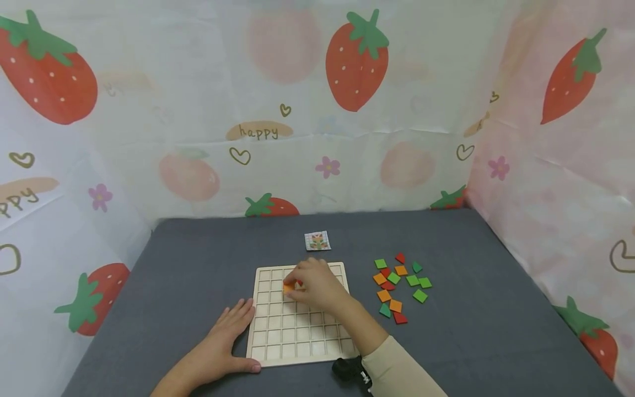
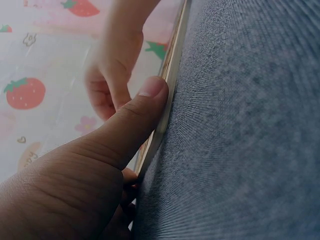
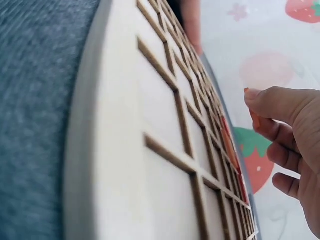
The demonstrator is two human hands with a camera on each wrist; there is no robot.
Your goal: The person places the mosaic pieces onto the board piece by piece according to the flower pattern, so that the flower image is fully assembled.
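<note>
In the head view a square wooden grid board (image 1: 274, 337) lies on the grey cloth. My right hand (image 1: 317, 284) is over its upper part, pinching an orange tile (image 1: 288, 289) between thumb and fingers. The right wrist view shows that tile (image 3: 254, 115) held above the board's surface, with the other fingers curled. Red and orange pieces (image 3: 230, 145) sit in cells at the far side there; my right hand hides part of them from the head camera. My left hand (image 1: 218, 344) rests at the board's left side, fingers spread, its thumb (image 2: 142, 107) against the near edge.
Loose red, orange and green tiles (image 1: 396, 278) lie scattered right of the board. Behind it is a small printed pattern card (image 1: 317, 241). A black object (image 1: 349, 370) shows at my right wrist. A strawberry-print curtain (image 1: 307, 165) surrounds the table on three sides.
</note>
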